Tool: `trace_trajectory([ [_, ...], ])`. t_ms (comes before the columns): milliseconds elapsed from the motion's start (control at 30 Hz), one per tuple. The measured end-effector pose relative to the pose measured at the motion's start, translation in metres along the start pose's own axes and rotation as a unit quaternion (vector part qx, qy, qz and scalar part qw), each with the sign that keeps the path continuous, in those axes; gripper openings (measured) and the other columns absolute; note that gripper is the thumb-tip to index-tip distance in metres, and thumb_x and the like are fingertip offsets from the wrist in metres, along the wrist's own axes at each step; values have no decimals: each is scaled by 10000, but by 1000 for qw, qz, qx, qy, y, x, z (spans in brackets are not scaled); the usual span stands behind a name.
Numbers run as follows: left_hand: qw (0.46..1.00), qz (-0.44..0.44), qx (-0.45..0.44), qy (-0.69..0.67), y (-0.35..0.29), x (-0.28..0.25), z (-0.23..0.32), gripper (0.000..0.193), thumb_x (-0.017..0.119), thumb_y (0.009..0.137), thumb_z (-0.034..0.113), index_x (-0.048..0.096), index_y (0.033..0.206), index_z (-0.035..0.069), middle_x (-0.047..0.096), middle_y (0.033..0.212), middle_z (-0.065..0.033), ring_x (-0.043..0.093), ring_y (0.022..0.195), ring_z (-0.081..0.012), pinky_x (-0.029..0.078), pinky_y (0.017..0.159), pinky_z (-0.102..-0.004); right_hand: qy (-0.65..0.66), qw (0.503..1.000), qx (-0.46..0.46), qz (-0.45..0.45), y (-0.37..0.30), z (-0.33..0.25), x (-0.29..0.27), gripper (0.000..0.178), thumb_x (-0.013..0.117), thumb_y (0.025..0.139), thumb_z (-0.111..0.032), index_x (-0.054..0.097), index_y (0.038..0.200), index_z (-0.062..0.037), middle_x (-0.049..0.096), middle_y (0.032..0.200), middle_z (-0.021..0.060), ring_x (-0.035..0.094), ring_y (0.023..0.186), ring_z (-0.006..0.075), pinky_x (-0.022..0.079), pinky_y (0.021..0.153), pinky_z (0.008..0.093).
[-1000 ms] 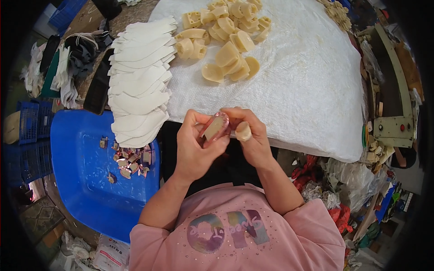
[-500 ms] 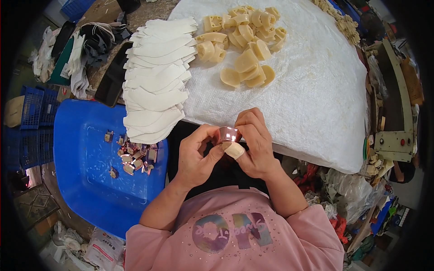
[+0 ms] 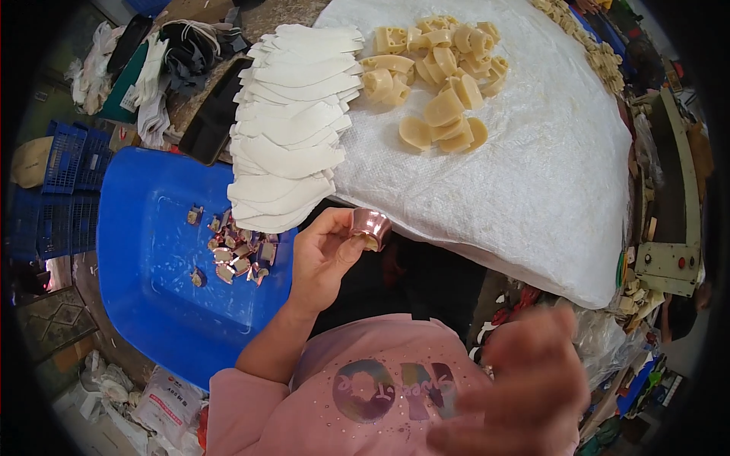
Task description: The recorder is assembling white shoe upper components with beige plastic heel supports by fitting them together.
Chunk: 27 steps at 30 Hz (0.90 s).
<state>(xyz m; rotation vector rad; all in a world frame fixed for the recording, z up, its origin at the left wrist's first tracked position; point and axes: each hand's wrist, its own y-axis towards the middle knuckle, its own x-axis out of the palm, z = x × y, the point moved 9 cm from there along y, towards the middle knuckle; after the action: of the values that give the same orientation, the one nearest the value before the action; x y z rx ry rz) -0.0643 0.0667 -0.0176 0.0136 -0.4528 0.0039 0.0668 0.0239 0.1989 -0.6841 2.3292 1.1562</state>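
Note:
My left hand [image 3: 319, 254] pinches a shiny pink-covered heel block [image 3: 372, 223] between thumb and fingers, just off the near edge of the white woven-sack surface [image 3: 532, 171]. A bit of cream colour shows at the block's lower end, beside my thumb. My right hand [image 3: 525, 380] is raised at the lower right, in front of my pink shirt and apart from the block. Motion smears its fingers, so whether it holds anything cannot be made out. Beige heel blocks [image 3: 444, 111] lie heaped on the white surface. To their left, white curved strips [image 3: 293, 125] overlap in a long row.
Left of me stands a blue tub [image 3: 133, 258] with several pink-covered blocks [image 3: 242, 257] inside. A black tray [image 3: 211, 125] lies beyond the strips. At the right are a green-grey machine frame [image 3: 669, 262] and crumpled clear plastic [image 3: 601, 334]. Blue crates [image 3: 72, 163] stand far left.
My right hand has let go of the pink-covered block and swung down to the right. The left hand keeps the block, now tilted differently. The whole view has shifted slightly.

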Motion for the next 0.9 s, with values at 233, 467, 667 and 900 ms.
trace_trajectory([
  [233,996,17,12,85,-22,-32,6,238,602,858,91,547,1046,-45,602,921,-94,582,824,-124,464,742,-255,107,959,-2,261,34,-6,10,363,585,453,-240,636,760,-52,547,753,9,577,735,227,438,578,377],
  [467,876,174,-65,445,-82,-150,9,293,637,755,50,577,1036,-8,588,959,-95,570,826,-184,456,778,-302,-195,979,15,-59,37,130,92,258,573,658,-43,637,904,-82,543,1049,94,461,999,295,397,801,381],
  [667,788,303,82,530,-64,-137,73,272,597,733,21,599,1003,-5,535,1018,-137,521,955,-251,411,844,-348,-206,978,18,-33,29,159,116,275,585,626,21,604,887,-63,531,1082,84,452,1020,293,375,838,400],
  [900,954,42,107,275,-13,-30,56,239,545,862,158,587,1027,-10,592,877,-99,561,718,-169,451,629,-265,-62,994,72,57,31,162,89,245,595,623,2,596,859,-65,560,1027,59,483,959,288,400,771,389],
])
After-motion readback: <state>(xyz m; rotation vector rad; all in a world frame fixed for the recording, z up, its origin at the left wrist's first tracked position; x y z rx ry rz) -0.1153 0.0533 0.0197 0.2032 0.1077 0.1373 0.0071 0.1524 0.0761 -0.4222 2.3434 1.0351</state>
